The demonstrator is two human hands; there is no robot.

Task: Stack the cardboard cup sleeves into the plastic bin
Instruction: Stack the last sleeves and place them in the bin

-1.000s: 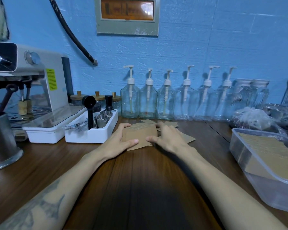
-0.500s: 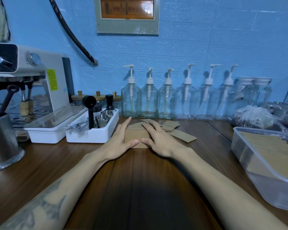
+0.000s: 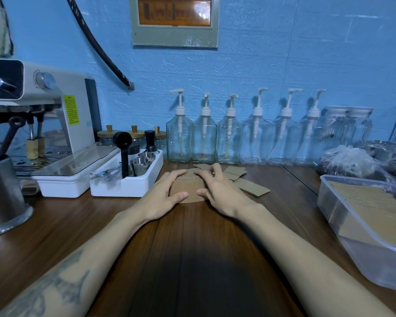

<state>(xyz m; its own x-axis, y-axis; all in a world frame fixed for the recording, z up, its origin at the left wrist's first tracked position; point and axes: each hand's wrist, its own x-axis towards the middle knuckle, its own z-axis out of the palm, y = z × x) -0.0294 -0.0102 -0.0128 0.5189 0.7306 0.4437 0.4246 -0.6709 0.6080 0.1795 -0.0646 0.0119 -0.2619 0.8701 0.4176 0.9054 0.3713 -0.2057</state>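
Sleeves [image 3: 188,188] lie flat on the table [image 3: 192,248], mid-scene, under both my hands. Left hand [image 3: 167,193] and right hand [image 3: 217,191] cup the small pile's sides with curled fingers and thumbs. Bin [image 3: 329,202], far right, is part full. Risk: loose grip lets the pile fan out on lifting; stray sleeves [image 3: 252,187] just right could get left behind.

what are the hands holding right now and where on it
Both hands grip a flat cardboard sleeve on the table: left hand on its left edge, right hand on its right, thumbs on the near edge.
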